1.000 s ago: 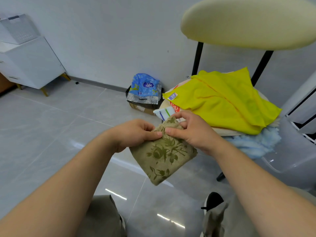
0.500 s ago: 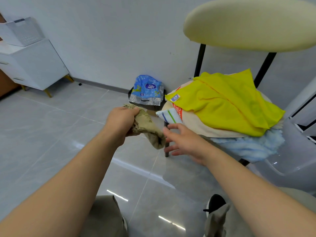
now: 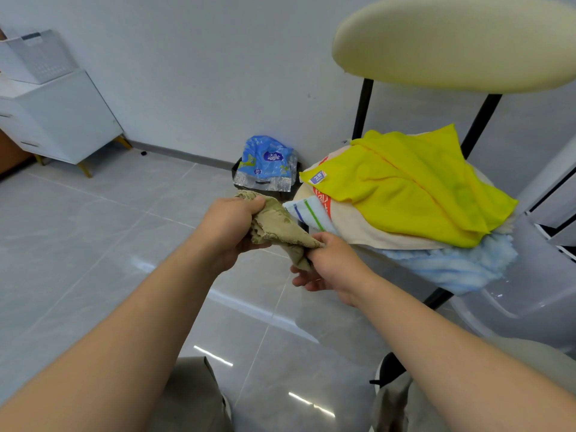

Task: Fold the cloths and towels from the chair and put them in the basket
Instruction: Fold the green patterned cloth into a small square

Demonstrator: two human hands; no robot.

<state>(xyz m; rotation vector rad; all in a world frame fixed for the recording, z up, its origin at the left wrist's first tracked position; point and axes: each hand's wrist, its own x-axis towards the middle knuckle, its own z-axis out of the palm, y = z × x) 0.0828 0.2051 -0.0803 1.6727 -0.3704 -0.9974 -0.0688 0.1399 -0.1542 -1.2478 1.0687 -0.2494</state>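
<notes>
Head view: a crumpled olive cloth (image 3: pixel 277 226) is held in the air just in front of the chair (image 3: pixel 452 42). The left hand (image 3: pixel 229 227) clenches its bunched upper end and the right hand (image 3: pixel 330 263) pinches its lower end. On the seat, a yellow cloth (image 3: pixel 414 185) tops a cream towel (image 3: pixel 367 226) and a fluffy blue towel (image 3: pixel 452 263).

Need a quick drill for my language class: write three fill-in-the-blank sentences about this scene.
1. The olive patterned cloth is gripped by ____ hands, the left hand and the right hand.
2. The top cloth of the pile on the chair is coloured ____.
3. The fluffy towel at the bottom of that pile is light ____.

Missing words: both; yellow; blue.
</notes>
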